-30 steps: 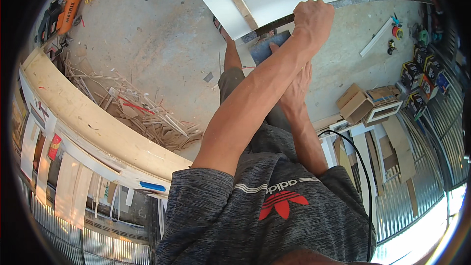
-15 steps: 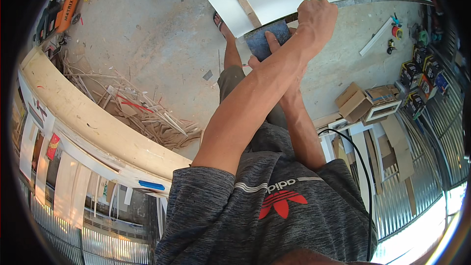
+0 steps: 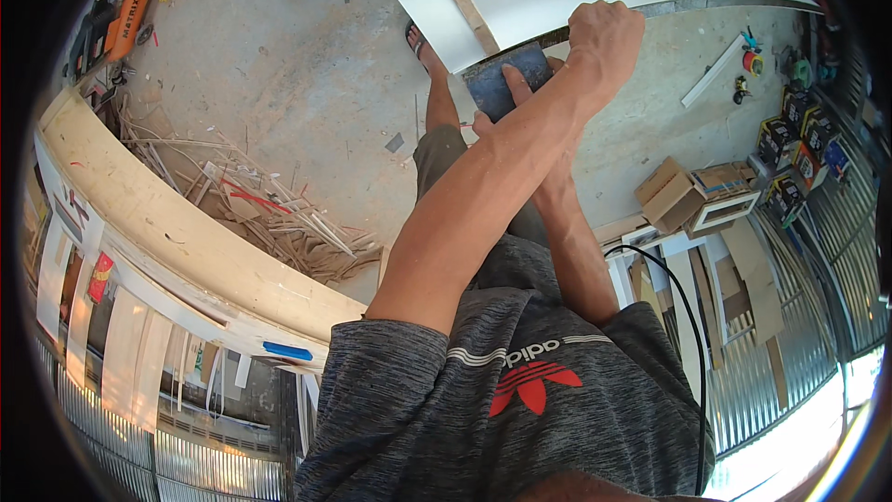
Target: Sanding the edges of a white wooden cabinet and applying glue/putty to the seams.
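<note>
Floor (image 3: pixel 307 46) lies open left of the hands. Right hand (image 3: pixel 518 85), partly hidden beneath the crossed left forearm, grips a flat piece (image 3: pixel 489 84), scuffed blue-grey, at the white panel's (image 3: pixel 548 5) near edge. Rightward, the left hand (image 3: pixel 606 37) is curled tight on that edge.

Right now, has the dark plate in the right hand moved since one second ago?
Yes: judged against the edge of the white panel, the dark plate has shifted upward in the picture, closing the gap visible earlier.
</note>
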Demonstrator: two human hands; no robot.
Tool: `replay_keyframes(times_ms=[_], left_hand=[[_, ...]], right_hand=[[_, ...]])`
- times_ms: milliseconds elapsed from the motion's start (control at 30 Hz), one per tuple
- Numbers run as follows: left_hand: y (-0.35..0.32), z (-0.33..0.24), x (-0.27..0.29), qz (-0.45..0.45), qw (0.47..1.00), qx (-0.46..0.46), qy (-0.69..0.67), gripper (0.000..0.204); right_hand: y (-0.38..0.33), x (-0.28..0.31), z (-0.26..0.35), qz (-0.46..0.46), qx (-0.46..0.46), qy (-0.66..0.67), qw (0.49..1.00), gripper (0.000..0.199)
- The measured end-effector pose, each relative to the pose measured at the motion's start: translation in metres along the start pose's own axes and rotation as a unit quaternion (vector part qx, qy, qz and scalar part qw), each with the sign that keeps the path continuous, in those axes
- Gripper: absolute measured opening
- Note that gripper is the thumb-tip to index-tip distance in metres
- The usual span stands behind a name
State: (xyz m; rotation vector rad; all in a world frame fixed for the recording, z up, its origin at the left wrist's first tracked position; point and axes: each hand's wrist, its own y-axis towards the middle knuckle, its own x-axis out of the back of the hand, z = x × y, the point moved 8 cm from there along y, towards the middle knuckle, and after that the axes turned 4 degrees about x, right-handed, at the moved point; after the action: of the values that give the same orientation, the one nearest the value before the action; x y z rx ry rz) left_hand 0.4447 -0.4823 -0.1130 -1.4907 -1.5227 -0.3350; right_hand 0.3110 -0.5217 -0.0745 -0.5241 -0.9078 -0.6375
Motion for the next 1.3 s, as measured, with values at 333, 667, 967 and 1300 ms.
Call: replay_keyframes(times_ms=[333, 667, 967, 1300], left_hand=[[0.0, -0.001, -0.001, -0.003, 1.0, 0.001, 0.005, 0.008], [0.005, -0.005, 0.004, 0.011, 1.0, 0.011, 0.016, 0.006], [0.001, -0.004, 0.004, -0.001, 1.0, 0.005, 0.009, 0.008], [0.006, -0.003, 0.007, -0.028, 1.0, -0.009, 0.009, 0.011]], right_hand=[[-0.023, -0.017, -0.006, 0.034, -0.038, 0.028, 0.998, 0.067], [0.004, 0.008, -0.023, -0.072, -0.018, -0.029, 0.997, 0.068], [-0.004, 0.011, -0.014, 0.09, -0.089, -0.026, 0.992, 0.063], [0.005, 0.006, 0.002, -0.07, -0.003, 0.008, 0.997, 0.063]])
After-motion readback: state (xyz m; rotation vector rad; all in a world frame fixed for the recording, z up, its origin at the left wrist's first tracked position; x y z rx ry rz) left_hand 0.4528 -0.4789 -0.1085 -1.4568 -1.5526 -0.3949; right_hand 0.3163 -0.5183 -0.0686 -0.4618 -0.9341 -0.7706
